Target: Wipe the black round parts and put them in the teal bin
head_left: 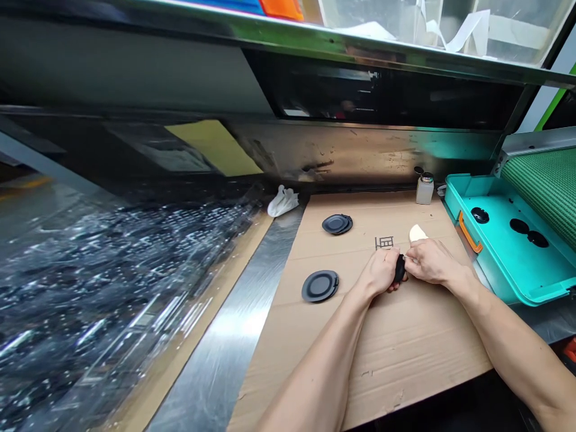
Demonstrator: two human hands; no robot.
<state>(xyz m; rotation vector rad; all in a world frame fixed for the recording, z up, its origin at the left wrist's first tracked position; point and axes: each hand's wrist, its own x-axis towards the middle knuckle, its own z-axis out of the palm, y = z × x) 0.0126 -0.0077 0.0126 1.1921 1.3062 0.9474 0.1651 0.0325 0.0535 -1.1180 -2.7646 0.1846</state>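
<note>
My left hand [381,271] is closed around a small black plastic part [399,269], held on edge just above the cardboard sheet [405,360]. Against its right side, my right hand [427,261] is closed, its fingertips meeting the part's edge. A cream-coloured rounded piece [417,233] shows beyond the right knuckles; whether it is held or lies on the cardboard I cannot tell. To the left of my hands lie dark round plastic lids, a near group [320,285] and a far group [337,224], both seemingly overlapped.
At right stands a teal tray [508,252] with several black discs and an orange latch [470,233], beside a green conveyor belt [544,180]. A small bottle [425,188] and crumpled white tissue [282,201] sit at the back. Plastic-covered dark parts [90,312] fill the left. A shelf edge hangs overhead.
</note>
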